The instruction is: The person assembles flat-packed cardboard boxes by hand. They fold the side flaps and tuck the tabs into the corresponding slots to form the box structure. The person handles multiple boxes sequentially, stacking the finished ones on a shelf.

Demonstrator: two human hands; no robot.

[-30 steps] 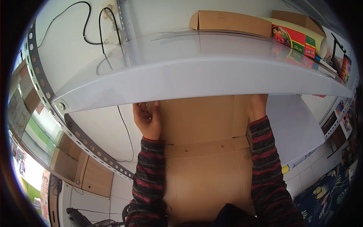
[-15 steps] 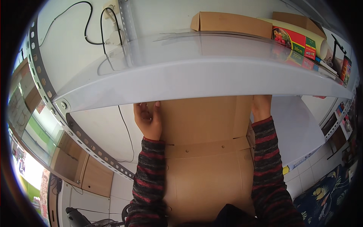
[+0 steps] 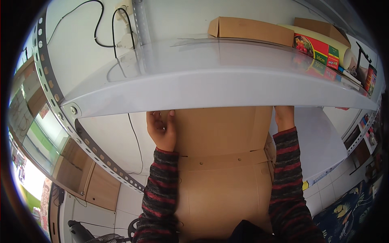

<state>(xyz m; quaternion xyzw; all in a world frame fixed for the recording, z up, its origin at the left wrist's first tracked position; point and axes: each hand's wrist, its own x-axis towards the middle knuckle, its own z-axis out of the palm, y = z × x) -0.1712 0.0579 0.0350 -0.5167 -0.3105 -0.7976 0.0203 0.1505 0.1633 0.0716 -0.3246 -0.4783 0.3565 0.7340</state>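
Observation:
A large brown cardboard box (image 3: pixel 221 162) fills the middle of the view, its far end hidden under a white shelf (image 3: pixel 202 81). My left hand (image 3: pixel 162 129) grips the box's left edge just below the shelf's front lip, fingers wrapped on the cardboard. At the box's right edge my right hand (image 3: pixel 284 117) holds on, its fingers partly hidden under the shelf. Both forearms wear dark red-striped sleeves and come up from the lower edge.
On the shelf lie a long flat cardboard box (image 3: pixel 251 30), a red and green carton (image 3: pixel 318 46) and other small items at the right. A perforated metal upright (image 3: pixel 48 85) stands left, with black cables (image 3: pixel 107 28) on the wall. A white board (image 3: pixel 320 141) lies right.
Both hands have stayed on the box's edges; the right hand has shifted very slightly further under the shelf.

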